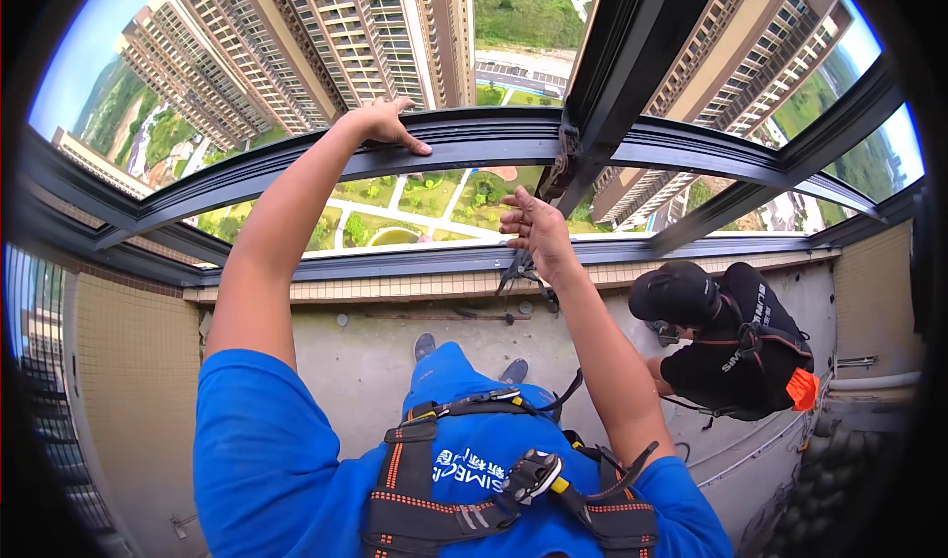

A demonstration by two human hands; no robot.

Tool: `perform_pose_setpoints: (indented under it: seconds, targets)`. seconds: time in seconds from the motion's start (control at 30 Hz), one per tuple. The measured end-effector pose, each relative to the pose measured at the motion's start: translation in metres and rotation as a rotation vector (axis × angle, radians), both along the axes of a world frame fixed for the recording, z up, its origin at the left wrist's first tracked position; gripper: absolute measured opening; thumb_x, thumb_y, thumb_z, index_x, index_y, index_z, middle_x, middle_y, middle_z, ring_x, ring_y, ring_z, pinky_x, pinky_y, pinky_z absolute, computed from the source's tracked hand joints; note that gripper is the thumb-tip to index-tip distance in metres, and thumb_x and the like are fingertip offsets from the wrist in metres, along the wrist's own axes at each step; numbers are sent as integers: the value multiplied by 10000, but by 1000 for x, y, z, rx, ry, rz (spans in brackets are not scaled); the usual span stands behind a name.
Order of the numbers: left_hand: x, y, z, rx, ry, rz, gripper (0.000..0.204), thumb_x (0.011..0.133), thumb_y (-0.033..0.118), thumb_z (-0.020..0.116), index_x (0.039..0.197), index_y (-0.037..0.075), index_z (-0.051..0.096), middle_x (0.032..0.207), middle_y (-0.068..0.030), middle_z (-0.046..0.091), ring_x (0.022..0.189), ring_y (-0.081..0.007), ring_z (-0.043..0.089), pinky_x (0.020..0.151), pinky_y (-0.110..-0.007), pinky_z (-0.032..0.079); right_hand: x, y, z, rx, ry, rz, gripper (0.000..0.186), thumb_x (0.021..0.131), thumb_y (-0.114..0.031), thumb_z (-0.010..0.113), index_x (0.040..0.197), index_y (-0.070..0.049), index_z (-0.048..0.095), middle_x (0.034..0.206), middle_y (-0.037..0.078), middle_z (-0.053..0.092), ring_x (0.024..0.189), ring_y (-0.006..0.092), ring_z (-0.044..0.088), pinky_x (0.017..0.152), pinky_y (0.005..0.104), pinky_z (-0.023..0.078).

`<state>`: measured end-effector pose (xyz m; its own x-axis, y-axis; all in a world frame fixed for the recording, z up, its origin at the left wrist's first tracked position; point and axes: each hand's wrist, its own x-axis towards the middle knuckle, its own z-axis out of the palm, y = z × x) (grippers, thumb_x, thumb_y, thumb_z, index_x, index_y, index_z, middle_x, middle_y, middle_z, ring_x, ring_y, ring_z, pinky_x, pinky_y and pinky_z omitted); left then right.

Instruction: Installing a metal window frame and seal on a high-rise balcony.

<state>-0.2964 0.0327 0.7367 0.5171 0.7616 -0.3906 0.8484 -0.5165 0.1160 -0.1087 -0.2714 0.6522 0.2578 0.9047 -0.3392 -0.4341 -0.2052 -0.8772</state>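
My left hand (pixel 385 126) rests on top of the dark metal window rail (pixel 484 145), thumb and fingers spread over its edge. My right hand (pixel 538 230) is raised just below that rail, palm up, with its fingers loosely curled and apart; nothing shows in it. Beside its fingertips, a dark strap (pixel 564 153) wraps round the upright window post (pixel 632 54). Black strap ends (pixel 523 274) hang below, near the sill. I wear a black harness (pixel 425 504) with orange stitching and metal buckles over a blue shirt (pixel 262 439).
Glass and open air lie beyond the frame, with tall buildings (pixel 355 25) and lawns far below. At my right a co-worker (pixel 741 346) in black and a dark cap crouches by the sill (pixel 425 275). Cables (pixel 760 449) run across the concrete floor (pixel 336 400).
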Motion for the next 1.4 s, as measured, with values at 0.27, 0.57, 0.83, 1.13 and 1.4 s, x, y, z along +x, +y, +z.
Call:
perform_pose_setpoints:
  seconds: [0.27, 0.57, 0.83, 1.13, 1.4]
  targets:
    - [-98, 58, 4, -230, -78, -231, 1163, 650, 644, 901, 1589, 207, 372, 1570, -265, 402, 1474, -407, 376, 1215, -484, 324, -57, 67, 12, -144, -31, -152, 889, 864, -797, 617, 1233, 12, 621, 919, 83, 695, 804, 177, 701, 686, 320, 543]
    - [-167, 103, -19, -288, -464, -305, 847, 842, 564, 807, 1514, 171, 472, 1321, -207, 620, 1284, -333, 570, 1115, -427, 421, -90, 107, 2, -192, -166, -420, 587, 947, -618, 584, 1104, -55, 645, 955, 121, 726, 801, 245, 739, 719, 375, 572]
    - [-190, 125, -10, -708, -826, 10, 681, 986, 558, 649, 1518, 162, 493, 1267, -56, 654, 1184, -164, 619, 1029, -338, 462, -86, 44, -4, 171, 627, 162, 1035, 749, -948, 530, 1283, -61, 546, 868, 124, 679, 713, 262, 715, 597, 337, 562]
    - [-183, 126, -23, -444, -418, -388, 935, 770, 622, 830, 1503, 146, 498, 1445, -236, 565, 1388, -370, 511, 1158, -437, 402, -126, 67, 41, 180, 21, 109, 675, 835, -636, 768, 1101, -36, 615, 839, 86, 687, 735, 167, 693, 591, 253, 531]
    - [-177, 104, -9, -325, -280, -386, 1156, 591, 594, 946, 1527, 133, 449, 1532, -247, 481, 1399, -383, 488, 1183, -447, 387, -120, 201, 78, 120, -1853, -128, 854, 581, -632, 932, 1197, -97, 680, 1012, 88, 735, 1074, 299, 681, 992, 383, 506]
